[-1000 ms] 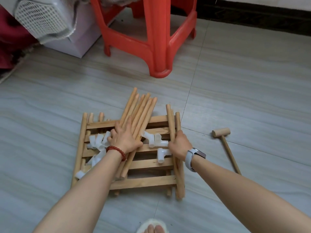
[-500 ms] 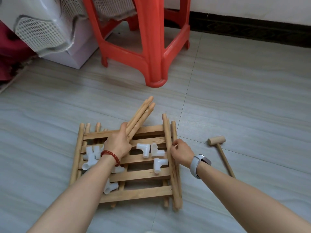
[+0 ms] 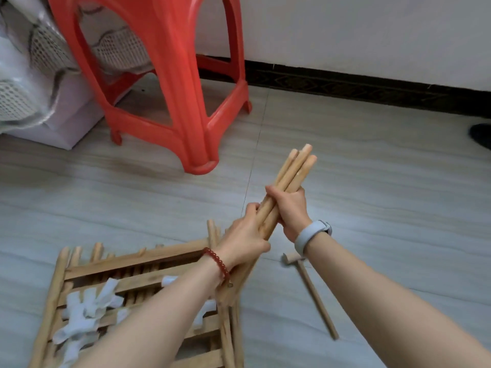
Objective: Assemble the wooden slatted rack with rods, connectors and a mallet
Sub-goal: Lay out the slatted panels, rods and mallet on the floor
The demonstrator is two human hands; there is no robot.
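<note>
A bundle of several wooden rods [image 3: 295, 168] is lifted off the floor, tilted up and to the right. My left hand [image 3: 245, 239] grips the bundle low down, and my right hand [image 3: 291, 208] grips it just above. Below lie stacked wooden slatted panels [image 3: 138, 261] on the floor at the lower left. White plastic connectors [image 3: 87, 312] are scattered on the slats, partly hidden by my left forearm. The small wooden mallet [image 3: 310, 288] lies on the floor to the right of the panels, under my right forearm.
A red plastic stool [image 3: 170, 88] stands on the tiled floor just beyond the panels. A white appliance with mesh covers [image 3: 39, 83] sits at the far left. The wall and dark skirting [image 3: 372, 88] run across the back. A dark object [image 3: 482, 134] shows at the right edge.
My left hand gathered the rods and raised them off the panels. My right hand left the side rods of the panel and took hold of the bundle. The view tilted upward.
</note>
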